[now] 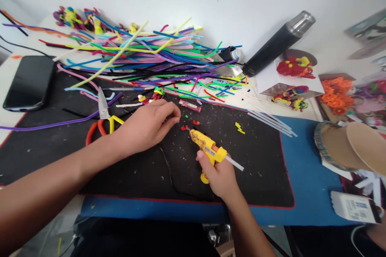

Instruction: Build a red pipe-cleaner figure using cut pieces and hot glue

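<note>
Right hand [220,176] clenched round the yellow glue gun [208,146], mid black mat [259,168], nearer the worktop's front edge. Gun axis is diagonal: nozzle points far-left, glue stick sticks out near-right. The tip is just beside the red bits [184,127]. Left hand [147,124] is palm down with fingertips by the bits; can't tell if it pinches anything. My read: gluing in hand, bits look unjoined.

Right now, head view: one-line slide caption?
Right hand holds a yellow glue gun, nozzle toward small red pieces beside the left hand, on a black mat strewn with pipe cleaners.
</note>
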The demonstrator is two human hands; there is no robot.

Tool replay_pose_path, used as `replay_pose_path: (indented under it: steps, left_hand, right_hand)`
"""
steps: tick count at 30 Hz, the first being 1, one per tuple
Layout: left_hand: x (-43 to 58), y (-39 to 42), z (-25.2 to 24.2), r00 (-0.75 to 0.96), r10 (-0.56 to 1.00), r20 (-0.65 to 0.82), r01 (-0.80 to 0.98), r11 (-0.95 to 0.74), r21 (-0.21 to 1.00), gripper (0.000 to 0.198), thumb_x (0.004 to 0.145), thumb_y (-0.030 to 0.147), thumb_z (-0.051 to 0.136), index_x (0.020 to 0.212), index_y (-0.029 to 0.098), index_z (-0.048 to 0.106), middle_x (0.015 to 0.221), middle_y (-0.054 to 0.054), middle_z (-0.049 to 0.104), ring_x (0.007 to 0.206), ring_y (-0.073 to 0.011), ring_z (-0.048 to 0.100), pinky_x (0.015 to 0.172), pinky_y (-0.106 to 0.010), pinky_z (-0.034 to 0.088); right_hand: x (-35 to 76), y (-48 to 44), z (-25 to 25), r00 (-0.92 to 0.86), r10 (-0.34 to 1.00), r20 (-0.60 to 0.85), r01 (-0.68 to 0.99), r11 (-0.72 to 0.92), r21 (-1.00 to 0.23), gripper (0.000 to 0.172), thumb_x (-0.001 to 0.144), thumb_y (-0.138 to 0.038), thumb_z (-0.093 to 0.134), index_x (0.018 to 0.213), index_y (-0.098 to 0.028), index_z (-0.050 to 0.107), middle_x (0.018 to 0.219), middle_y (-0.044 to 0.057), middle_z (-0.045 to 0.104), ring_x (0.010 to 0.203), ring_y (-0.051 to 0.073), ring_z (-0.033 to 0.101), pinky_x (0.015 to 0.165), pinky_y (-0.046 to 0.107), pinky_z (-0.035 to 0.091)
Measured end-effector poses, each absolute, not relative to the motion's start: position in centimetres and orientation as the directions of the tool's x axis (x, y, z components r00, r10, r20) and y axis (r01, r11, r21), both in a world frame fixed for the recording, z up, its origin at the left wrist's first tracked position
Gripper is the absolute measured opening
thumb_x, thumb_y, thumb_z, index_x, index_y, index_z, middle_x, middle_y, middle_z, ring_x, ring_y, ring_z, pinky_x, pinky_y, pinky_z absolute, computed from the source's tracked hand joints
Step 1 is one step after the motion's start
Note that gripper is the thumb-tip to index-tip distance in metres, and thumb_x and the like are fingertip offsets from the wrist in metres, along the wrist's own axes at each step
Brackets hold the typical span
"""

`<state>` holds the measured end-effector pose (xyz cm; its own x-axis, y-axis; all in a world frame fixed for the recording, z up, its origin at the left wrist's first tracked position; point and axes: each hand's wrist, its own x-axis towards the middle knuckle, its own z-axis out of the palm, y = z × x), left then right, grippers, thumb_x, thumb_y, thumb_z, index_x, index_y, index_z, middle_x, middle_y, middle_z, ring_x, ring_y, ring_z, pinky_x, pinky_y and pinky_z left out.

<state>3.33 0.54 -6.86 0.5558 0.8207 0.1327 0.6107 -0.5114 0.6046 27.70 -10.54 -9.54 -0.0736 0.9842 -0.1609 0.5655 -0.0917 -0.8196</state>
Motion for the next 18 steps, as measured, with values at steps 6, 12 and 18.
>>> replay_pose_path:
  steps: [6, 12, 18]
  left_hand:
    - [2.6, -1.6, -8.0, 0.599, 0.774, 0.207, 0.594, -0.602, 0.533, 0.024, 0.108, 0.026, 0.045, 0.103, 0.018, 0.067, 0.097, -0.011, 0.072, 0.091, -0.0246, 0.068, 0.083, -0.038, 0.057]
    - [2.6, -1.3, -8.0, 0.589, 0.783, 0.203, 0.557, -0.574, 0.600, 0.020, 0.107, 0.023, 0.047, 0.103, 0.019, 0.066, 0.100, -0.009, 0.072, 0.093, -0.0235, 0.068, 0.083, -0.036, 0.057]
    - [3.9, 1.3, -6.6, 0.646, 0.754, 0.118, 0.501, -0.535, 0.680, 0.020, 0.107, 0.025, 0.045, 0.100, 0.020, 0.063, 0.099, -0.008, 0.067, 0.092, -0.0228, 0.065, 0.081, -0.035, 0.053]
  right_hand:
    - [27.6, -10.0, -9.2, -0.104, 0.982, -0.156, 0.633, -0.056, -0.772, 0.042, 0.103, -0.045, 0.052, 0.072, -0.021, 0.065, 0.057, 0.000, 0.061, 0.052, 0.017, 0.061, 0.054, 0.026, 0.046]
    - [27.6, -10.0, -9.1, -0.102, 0.982, -0.156, 0.636, -0.056, -0.770, 0.041, 0.103, -0.044, 0.052, 0.072, -0.021, 0.064, 0.056, -0.001, 0.059, 0.052, 0.016, 0.059, 0.053, 0.026, 0.045]
    - [27.2, -10.3, -8.3, -0.129, 0.985, -0.116, 0.658, -0.003, -0.753, 0.036, 0.102, -0.038, 0.053, 0.070, -0.023, 0.058, 0.057, -0.001, 0.057, 0.051, 0.015, 0.054, 0.052, 0.026, 0.042]
